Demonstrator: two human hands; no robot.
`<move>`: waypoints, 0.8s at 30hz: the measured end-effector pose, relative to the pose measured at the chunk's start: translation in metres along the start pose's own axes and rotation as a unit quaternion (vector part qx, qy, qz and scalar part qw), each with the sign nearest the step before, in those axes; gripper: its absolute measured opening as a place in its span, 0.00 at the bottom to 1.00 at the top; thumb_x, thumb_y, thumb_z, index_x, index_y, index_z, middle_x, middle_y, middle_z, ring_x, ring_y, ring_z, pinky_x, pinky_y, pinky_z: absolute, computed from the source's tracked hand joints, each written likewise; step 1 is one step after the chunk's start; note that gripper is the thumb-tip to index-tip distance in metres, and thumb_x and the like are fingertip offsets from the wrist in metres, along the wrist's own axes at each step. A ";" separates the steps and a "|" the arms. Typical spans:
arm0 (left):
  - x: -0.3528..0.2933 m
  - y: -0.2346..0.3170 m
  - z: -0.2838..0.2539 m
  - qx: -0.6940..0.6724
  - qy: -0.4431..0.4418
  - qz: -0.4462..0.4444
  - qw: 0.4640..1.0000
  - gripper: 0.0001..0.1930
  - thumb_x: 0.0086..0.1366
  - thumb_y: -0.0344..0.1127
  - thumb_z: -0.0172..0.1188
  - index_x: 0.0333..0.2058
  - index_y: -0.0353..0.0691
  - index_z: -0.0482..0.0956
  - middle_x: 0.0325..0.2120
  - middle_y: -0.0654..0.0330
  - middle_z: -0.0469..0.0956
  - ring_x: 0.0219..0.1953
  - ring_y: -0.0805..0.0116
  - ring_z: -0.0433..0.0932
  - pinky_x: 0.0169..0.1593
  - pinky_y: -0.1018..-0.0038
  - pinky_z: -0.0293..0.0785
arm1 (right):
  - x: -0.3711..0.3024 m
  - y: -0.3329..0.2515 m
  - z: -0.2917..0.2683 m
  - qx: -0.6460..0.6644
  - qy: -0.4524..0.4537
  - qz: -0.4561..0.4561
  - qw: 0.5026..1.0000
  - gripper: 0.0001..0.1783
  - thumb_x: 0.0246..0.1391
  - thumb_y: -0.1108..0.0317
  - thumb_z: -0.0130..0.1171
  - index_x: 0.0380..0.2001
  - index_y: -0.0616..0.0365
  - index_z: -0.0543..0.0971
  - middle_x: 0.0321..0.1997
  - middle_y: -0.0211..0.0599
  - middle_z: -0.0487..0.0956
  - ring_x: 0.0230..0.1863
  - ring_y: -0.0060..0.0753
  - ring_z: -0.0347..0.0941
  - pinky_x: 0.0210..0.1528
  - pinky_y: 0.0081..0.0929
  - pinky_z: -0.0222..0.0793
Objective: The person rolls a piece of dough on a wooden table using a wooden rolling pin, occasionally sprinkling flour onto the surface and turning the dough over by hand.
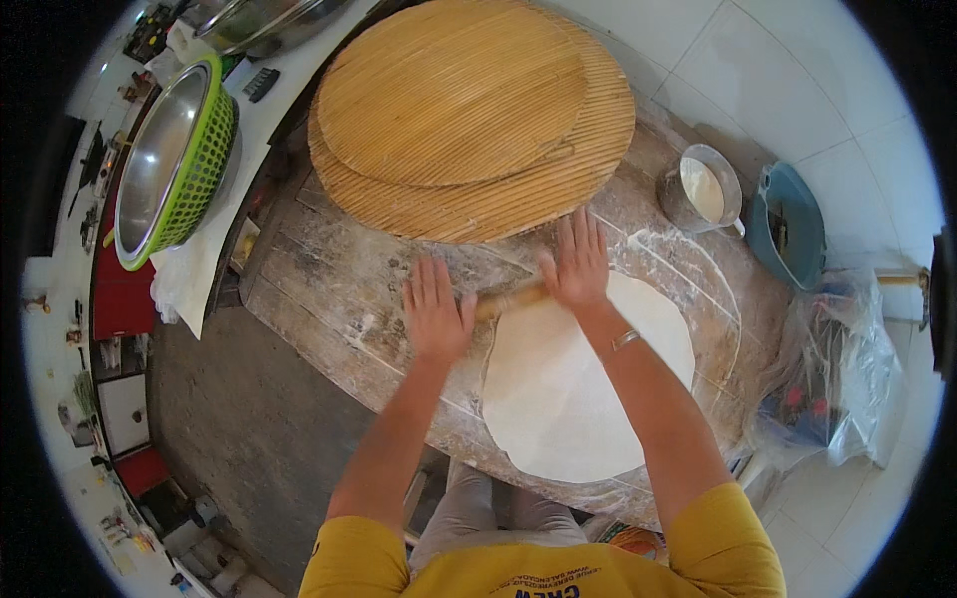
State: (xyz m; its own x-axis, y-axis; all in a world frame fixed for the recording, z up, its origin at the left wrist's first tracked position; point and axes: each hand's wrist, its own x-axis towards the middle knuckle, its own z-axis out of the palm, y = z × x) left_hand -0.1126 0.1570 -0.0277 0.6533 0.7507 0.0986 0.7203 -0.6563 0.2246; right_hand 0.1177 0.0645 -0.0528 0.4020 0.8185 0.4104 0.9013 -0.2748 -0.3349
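A large round sheet of pale rolled dough (568,399) lies on the floured wooden worktable. Across its far edge rests a wooden rolling pin (513,300), its middle showing between my two hands. My left hand (437,311) lies flat over the pin's left part, fingers stretched forward beyond the dough's left edge. On the pin's right part sits my right hand (580,264), palm down with fingers extended and a bracelet (626,340) at the wrist. Both palms cover the ends of the pin, so those are hidden. Neither hand wraps its fingers round it.
Two round slatted wooden boards (449,90) are stacked at the table's far side. A metal pot of flour (702,191) and a blue plastic container (786,227) stand far right, near clear plastic bags (832,369). A green basket with a steel bowl (179,164) is on the left counter.
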 end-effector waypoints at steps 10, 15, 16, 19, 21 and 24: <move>-0.126 0.023 -0.018 -0.089 -0.158 0.144 0.973 0.40 0.62 0.51 0.56 0.66 0.32 0.54 0.67 0.44 0.52 0.71 0.46 0.47 0.69 0.50 0.44 | -0.122 -0.003 -0.095 0.004 -0.184 -0.055 0.981 0.27 0.46 0.52 0.66 0.48 0.52 0.74 0.70 0.44 0.60 0.68 0.49 0.56 0.69 0.52 0.46; -0.081 0.052 0.003 -0.111 -0.133 0.194 0.966 0.39 0.64 0.50 0.54 0.66 0.31 0.55 0.67 0.44 0.53 0.70 0.47 0.49 0.70 0.50 0.44 | -0.134 0.030 -0.117 -0.003 -0.198 0.023 0.980 0.34 0.48 0.56 0.64 0.58 0.54 0.68 0.71 0.47 0.58 0.69 0.52 0.56 0.70 0.53 0.44; -0.057 0.059 0.011 -0.095 -0.111 0.196 0.970 0.39 0.64 0.51 0.54 0.66 0.31 0.55 0.67 0.44 0.53 0.70 0.48 0.49 0.70 0.50 0.44 | -0.128 0.039 -0.113 -0.009 -0.184 0.039 0.982 0.37 0.49 0.55 0.62 0.62 0.55 0.66 0.71 0.49 0.58 0.69 0.53 0.55 0.70 0.54 0.44; 0.041 0.072 0.035 -0.006 -0.075 0.133 0.988 0.37 0.66 0.52 0.51 0.65 0.30 0.57 0.66 0.44 0.56 0.69 0.48 0.52 0.68 0.50 0.48 | -0.061 0.069 -0.059 -0.060 -0.043 0.075 0.995 0.39 0.56 0.54 0.53 0.68 0.57 0.57 0.71 0.53 0.58 0.69 0.54 0.55 0.70 0.53 0.46; 0.081 0.083 0.023 -0.012 -0.103 0.078 0.992 0.37 0.66 0.52 0.50 0.65 0.30 0.57 0.65 0.44 0.57 0.68 0.48 0.54 0.67 0.49 0.50 | 0.011 0.078 -0.050 -0.017 0.008 0.116 0.993 0.36 0.59 0.54 0.50 0.68 0.56 0.58 0.71 0.52 0.57 0.69 0.52 0.55 0.71 0.49 0.47; 0.071 0.092 0.022 -0.016 -0.077 0.075 0.994 0.37 0.66 0.51 0.51 0.65 0.30 0.57 0.65 0.44 0.58 0.68 0.47 0.54 0.67 0.50 0.50 | -0.003 0.081 -0.055 -0.020 -0.065 0.095 0.993 0.35 0.61 0.53 0.49 0.68 0.56 0.58 0.72 0.49 0.56 0.70 0.50 0.54 0.71 0.47 0.47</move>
State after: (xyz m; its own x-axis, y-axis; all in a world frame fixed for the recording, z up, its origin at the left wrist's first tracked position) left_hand 0.0051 0.1478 -0.0213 0.7831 0.6218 -0.0153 0.6052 -0.7561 0.2493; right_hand 0.1987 0.0119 -0.0348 0.5436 0.8076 0.2288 0.8180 -0.4487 -0.3599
